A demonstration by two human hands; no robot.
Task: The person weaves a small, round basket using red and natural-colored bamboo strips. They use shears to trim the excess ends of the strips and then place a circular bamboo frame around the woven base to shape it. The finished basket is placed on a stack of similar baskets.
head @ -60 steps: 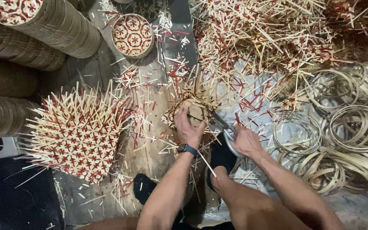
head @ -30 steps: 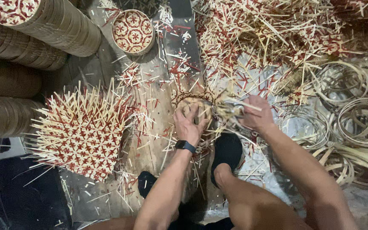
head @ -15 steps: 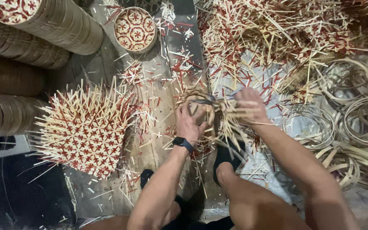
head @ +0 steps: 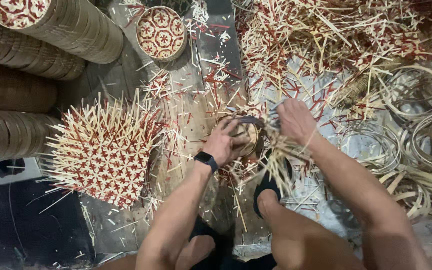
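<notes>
while the left hand (head: 222,142) presses flat on the small round woven piece (head: 248,136) at the middle of the surface (head: 191,125), fingers curled over its rim, the right hand (head: 296,120) is closed around a dark tool whose kind i cannot tell, at the piece's far edge. keeping the piece pinned and working close to the rim looks wise. an untrimmed woven disc (head: 103,150) lies to the left.

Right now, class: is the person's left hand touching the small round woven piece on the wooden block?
Touching. The head view shows the left hand pressed flat on the small round woven piece, fingers covering part of its top.
</notes>
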